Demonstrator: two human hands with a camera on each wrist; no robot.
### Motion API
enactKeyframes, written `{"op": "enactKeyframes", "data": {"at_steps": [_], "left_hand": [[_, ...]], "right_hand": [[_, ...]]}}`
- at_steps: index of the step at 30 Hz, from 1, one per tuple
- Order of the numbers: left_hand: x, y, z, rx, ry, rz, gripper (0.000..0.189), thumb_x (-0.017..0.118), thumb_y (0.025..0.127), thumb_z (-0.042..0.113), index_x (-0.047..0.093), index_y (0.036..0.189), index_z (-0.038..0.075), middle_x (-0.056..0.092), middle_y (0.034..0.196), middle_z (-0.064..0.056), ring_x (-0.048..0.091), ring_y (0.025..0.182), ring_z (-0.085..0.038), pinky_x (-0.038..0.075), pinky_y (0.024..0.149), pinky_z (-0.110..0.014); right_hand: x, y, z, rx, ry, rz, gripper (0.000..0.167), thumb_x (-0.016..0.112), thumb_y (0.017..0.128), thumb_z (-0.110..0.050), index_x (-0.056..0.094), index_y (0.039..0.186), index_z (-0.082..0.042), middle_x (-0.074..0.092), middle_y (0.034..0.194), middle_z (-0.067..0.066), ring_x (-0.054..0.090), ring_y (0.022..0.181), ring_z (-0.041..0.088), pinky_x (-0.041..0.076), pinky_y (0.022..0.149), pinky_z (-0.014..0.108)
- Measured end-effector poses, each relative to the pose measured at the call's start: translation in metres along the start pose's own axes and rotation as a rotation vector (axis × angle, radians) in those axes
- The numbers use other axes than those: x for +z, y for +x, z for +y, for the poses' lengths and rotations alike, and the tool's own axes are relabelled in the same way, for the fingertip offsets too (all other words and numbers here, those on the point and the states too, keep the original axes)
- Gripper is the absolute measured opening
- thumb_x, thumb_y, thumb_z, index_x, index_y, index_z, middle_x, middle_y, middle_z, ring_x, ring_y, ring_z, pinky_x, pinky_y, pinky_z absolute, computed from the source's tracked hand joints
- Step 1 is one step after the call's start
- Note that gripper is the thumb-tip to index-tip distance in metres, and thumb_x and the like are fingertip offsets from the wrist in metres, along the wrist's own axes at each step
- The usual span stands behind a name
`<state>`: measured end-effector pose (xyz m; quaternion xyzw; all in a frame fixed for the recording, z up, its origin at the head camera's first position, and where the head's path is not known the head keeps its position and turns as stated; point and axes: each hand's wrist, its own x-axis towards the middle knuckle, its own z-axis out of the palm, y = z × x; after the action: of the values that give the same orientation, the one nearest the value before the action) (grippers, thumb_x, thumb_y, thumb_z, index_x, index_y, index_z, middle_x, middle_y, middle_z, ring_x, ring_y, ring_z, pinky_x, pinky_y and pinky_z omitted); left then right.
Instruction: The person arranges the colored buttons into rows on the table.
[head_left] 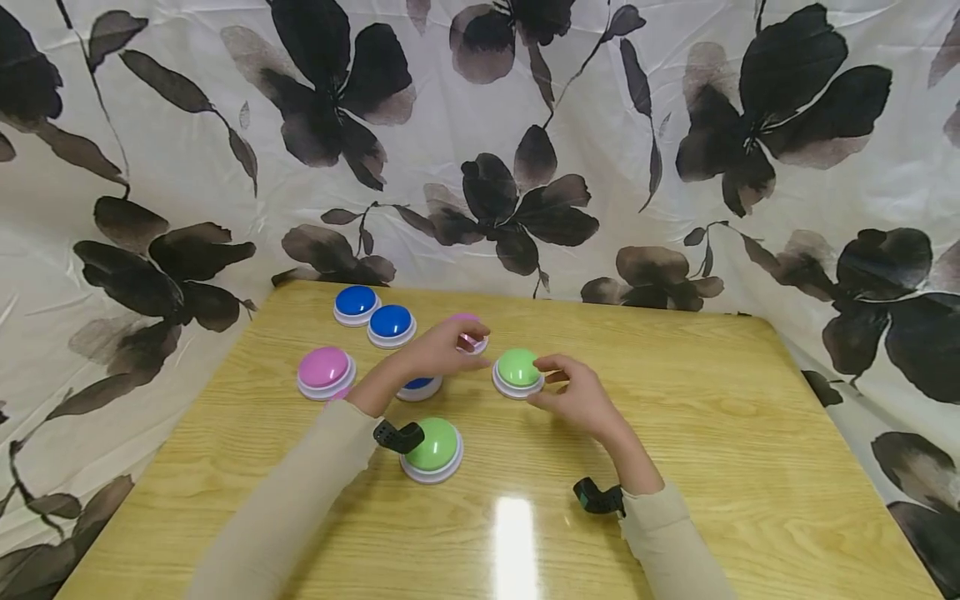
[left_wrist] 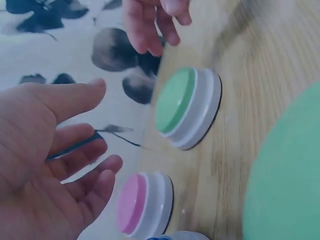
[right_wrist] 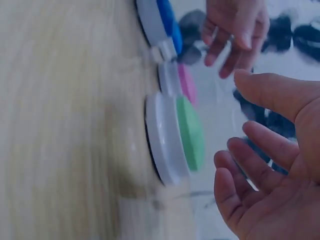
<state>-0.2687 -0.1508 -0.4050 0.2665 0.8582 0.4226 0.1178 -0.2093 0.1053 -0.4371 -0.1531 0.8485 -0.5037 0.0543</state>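
Observation:
My left hand [head_left: 442, 348] hovers over the table with relaxed, slightly bent fingers, holding nothing. Beside its fingers, partly covered in the head view, stands a pink push button [left_wrist: 132, 204] on a white base. My right hand [head_left: 579, 398] is just right of a green push button [head_left: 517, 367], its thumb and fingers spread apart. The right wrist view shows a gap between that hand [right_wrist: 280, 170] and the green dome [right_wrist: 191, 134]. A second green button [head_left: 435, 446] stands nearer me, beside my left wrist.
Two blue buttons [head_left: 391, 322] stand at the back left, with a pink button [head_left: 324, 367] in front of them. Another blue button [head_left: 418, 387] is mostly hidden by my left arm. A flowered cloth [head_left: 637, 167] hangs behind the wooden table [head_left: 712, 433].

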Motion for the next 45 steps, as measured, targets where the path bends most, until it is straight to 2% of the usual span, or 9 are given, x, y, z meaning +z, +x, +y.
{"op": "enactKeyframes", "data": {"at_steps": [5,10,15,17,20,25,33,39,45], "left_hand": [[-0.001,-0.027,0.008,-0.019,0.024,0.032,0.05,0.072,0.089,0.016,0.052,0.131,-0.004,0.055,0.129,-0.023,0.056,0.114,-0.036,0.048,0.095,-0.04],[0.003,-0.059,0.011,-0.053,0.077,0.067,0.049,0.071,0.09,0.023,0.056,0.133,0.003,0.058,0.128,-0.017,0.057,0.109,-0.035,0.049,0.092,-0.045],[0.007,-0.093,0.005,-0.086,0.033,0.093,0.052,0.07,0.091,0.026,0.054,0.136,0.006,0.054,0.132,-0.013,0.052,0.117,-0.033,0.045,0.096,-0.047],[0.009,-0.101,0.001,-0.088,0.004,0.102,0.054,0.071,0.091,0.026,0.053,0.137,0.005,0.053,0.133,-0.011,0.051,0.119,-0.033,0.043,0.098,-0.049],[0.011,-0.107,-0.005,-0.074,-0.022,0.106,0.057,0.072,0.09,0.027,0.051,0.138,0.004,0.052,0.135,-0.01,0.05,0.122,-0.035,0.043,0.099,-0.05],[0.018,-0.119,-0.013,-0.094,0.022,0.105,0.065,0.075,0.086,0.035,0.05,0.14,0.007,0.051,0.136,-0.008,0.05,0.122,-0.032,0.043,0.1,-0.048],[0.036,-0.144,-0.03,-0.125,0.005,0.081,0.086,0.086,0.073,0.035,0.045,0.143,0.006,0.051,0.137,-0.008,0.051,0.122,-0.026,0.041,0.103,-0.046],[0.044,-0.147,-0.04,-0.115,0.015,0.099,0.095,0.091,0.065,0.034,0.044,0.142,0.005,0.05,0.137,-0.006,0.049,0.124,-0.024,0.039,0.105,-0.043],[0.048,-0.143,-0.043,-0.111,0.024,0.11,0.094,0.092,0.062,0.04,0.048,0.137,0.006,0.054,0.129,-0.002,0.054,0.115,-0.017,0.044,0.099,-0.039]], "right_hand": [[0.015,-0.009,-0.009,-0.092,0.007,-0.099,0.047,0.08,0.081,-0.011,0.061,0.123,0.002,0.061,0.12,0.018,0.058,0.106,0.035,0.051,0.083,0.043],[0.026,-0.014,-0.015,-0.139,0.028,-0.15,0.046,0.079,0.08,-0.008,0.061,0.121,0.003,0.061,0.119,0.019,0.057,0.106,0.037,0.051,0.084,0.045],[0.037,-0.016,-0.02,-0.151,0.042,-0.219,0.049,0.079,0.081,-0.009,0.06,0.124,0.002,0.06,0.123,0.018,0.057,0.108,0.035,0.049,0.088,0.049],[0.042,-0.015,-0.021,-0.152,0.041,-0.243,0.05,0.079,0.081,-0.011,0.059,0.125,0.002,0.06,0.124,0.018,0.057,0.108,0.034,0.048,0.089,0.049],[0.047,-0.015,-0.021,-0.164,0.035,-0.247,0.05,0.08,0.08,-0.01,0.06,0.124,0.002,0.061,0.122,0.017,0.057,0.106,0.033,0.048,0.09,0.047],[0.055,-0.016,-0.021,-0.19,0.009,-0.237,0.05,0.081,0.078,-0.009,0.06,0.123,0.002,0.061,0.12,0.016,0.058,0.104,0.031,0.048,0.09,0.045],[0.071,-0.016,-0.022,-0.192,-0.017,-0.257,0.053,0.082,0.077,-0.012,0.06,0.124,0.001,0.061,0.121,0.014,0.059,0.106,0.03,0.048,0.093,0.041],[0.084,-0.016,-0.023,-0.167,-0.044,-0.267,0.057,0.084,0.076,-0.016,0.059,0.125,-0.002,0.061,0.12,0.01,0.06,0.105,0.026,0.048,0.092,0.032],[0.092,-0.018,-0.02,-0.151,-0.004,-0.295,0.06,0.086,0.074,-0.016,0.058,0.125,-0.003,0.062,0.115,0.003,0.061,0.1,0.015,0.049,0.089,0.028]]}}
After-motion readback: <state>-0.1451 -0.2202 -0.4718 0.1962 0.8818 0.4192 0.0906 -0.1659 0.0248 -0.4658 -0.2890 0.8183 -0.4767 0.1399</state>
